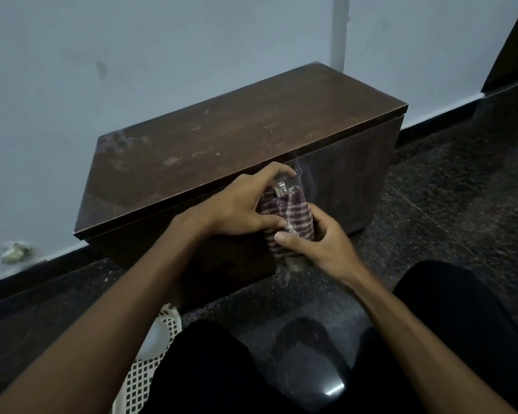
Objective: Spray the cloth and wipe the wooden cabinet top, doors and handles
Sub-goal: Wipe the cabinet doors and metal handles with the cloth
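A low dark wooden cabinet (pixel 222 138) stands against the wall, its top marked with pale smudges. In front of its door, both hands hold a purple-and-white striped cloth (pixel 293 213). My left hand (pixel 240 204) grips the cloth from the left, its fingers curled over the top where a small shiny metal part, possibly a handle, shows. My right hand (pixel 320 243) pinches the cloth from below right, thumb on the fabric. The handle is mostly hidden by cloth and fingers. No spray bottle is in view.
A white perforated plastic basket (pixel 150 363) sits on the floor at my lower left, partly behind my knee. Dark speckled polished floor (pixel 446 204) extends right of the cabinet. A crumpled pale scrap (pixel 14 252) lies by the wall at left. My black-clad knees fill the bottom.
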A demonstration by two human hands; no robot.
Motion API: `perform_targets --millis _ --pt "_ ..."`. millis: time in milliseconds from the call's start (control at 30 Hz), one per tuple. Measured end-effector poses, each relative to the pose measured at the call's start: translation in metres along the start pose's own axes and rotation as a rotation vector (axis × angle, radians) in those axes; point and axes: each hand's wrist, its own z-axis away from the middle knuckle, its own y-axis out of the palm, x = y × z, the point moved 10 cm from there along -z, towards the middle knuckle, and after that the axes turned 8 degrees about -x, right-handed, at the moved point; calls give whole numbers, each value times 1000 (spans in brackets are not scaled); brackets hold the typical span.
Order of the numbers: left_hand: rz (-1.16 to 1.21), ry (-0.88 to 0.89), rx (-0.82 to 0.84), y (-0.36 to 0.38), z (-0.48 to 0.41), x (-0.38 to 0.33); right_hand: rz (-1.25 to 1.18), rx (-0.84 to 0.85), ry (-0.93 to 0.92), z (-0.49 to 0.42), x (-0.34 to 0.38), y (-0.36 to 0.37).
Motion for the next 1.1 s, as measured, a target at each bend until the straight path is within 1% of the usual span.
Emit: perform_targets --millis 100,200,233,300,367,400,433,467,533,567,700,767,833,900,1000,1100 --pt "-78 86 25 -3 -6 -4 -171 3 85 1 1 0" --pt "-181 138 21 -9 -12 -8 -203 -38 100 -2 2 -5" --pt "-220 155 -4 -16 -14 -10 -203 -62 99 -4 1 -8" --pt "-305 193 -159 -42 -18 -10 -180 -172 91 -7 -5 -19" --pt "-410 216 -342 -67 -18 -4 -99 -354 56 -10 -10 -39" --pt "-470 213 -374 -72 -20 3 -30 -448 28 -10 -10 -49" --pt "-535 208 -352 -70 -22 12 41 -528 -10 -10 -6 -58" --pt "-588 204 -289 -64 -25 22 114 -580 -61 -10 1 -63" --pt "-652 207 -160 -48 -28 35 253 -605 -186 -15 19 -64" --pt "-671 213 -135 -44 -30 38 307 -601 -247 -18 28 -62" --pt "-739 287 -191 -42 -30 34 445 -655 -460 -31 47 -50" --pt "-759 326 -198 -40 -28 33 513 -696 -562 -33 46 -43" --pt "-760 344 -197 -38 -28 34 626 -696 -652 -35 35 -31" --pt "-753 362 -198 -37 -29 34 734 -692 -696 -38 19 -23" --pt "-772 401 -211 -36 -27 33 782 -719 -723 -39 2 -26" --pt "-800 433 -216 -34 -26 32 811 -699 -728 -39 -15 -29"
